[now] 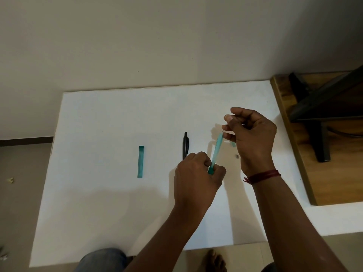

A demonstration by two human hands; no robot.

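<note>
Firstly, white board [102, 203]: filled the middle of the frame, lying flat, its left half and near edge bare, so there was plenty of room to set things down.
Wooden shelf [334, 173]: stood at the right edge of the frame, hard against the board's right side, with a dark frame on it. I judged it the one thing a wide move rightward might knock.
Left hand [196, 179]: right of centre, fingers and thumb curled tight round the lower end of the teal tube.
Right hand [253, 138]: just above and right of the left, red thread at the wrist, fingertips drawn together at the tube's top, seemingly pinching a dark sliver.
Teal tube [216, 152]: held off the board between the two hands, slanting up to the right. It looked light, stiff, thin-walled and smooth enough to slip, best gripped at its lower end.
Black pen [185, 144]: lay on the board just left of the tube, its near end hidden by the left hand.
Teal strip [140, 161]: lay alone left of centre, well apart from the hands.
Dark sliver [223, 131]: at the tube's mouth, too fine to make out. It was likely brittle and wanted a gentle pinch.
Grey bit [237, 156]: a speck on the board beside the right hand.
</note>
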